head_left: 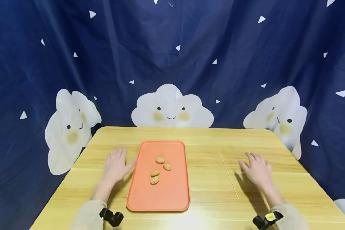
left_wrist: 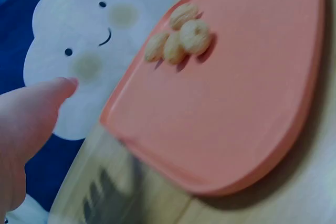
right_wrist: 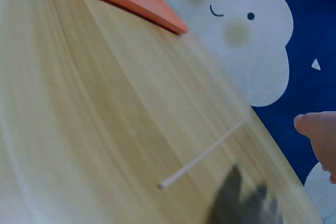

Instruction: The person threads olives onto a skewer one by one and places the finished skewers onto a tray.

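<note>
An orange tray (head_left: 172,195) lies in the middle of the wooden table (head_left: 207,137), carrying several small tan nut-like pieces (head_left: 160,160). My left hand (head_left: 116,164) rests flat on the table just left of the tray, fingers straight, holding nothing. My right hand (head_left: 257,169) lies flat on the table far to the right, fingers spread. A thin wooden skewer (head_left: 228,174) lies on the table between the tray and the right hand. The left wrist view shows the tray (left_wrist: 226,124) and the pieces (left_wrist: 184,38). The right wrist view shows the skewer (right_wrist: 202,156) and a tray corner (right_wrist: 152,9).
A dark blue curtain with white smiling clouds (head_left: 171,108) hangs behind and around the table. The table's rounded far corners and side edges are close to the curtain.
</note>
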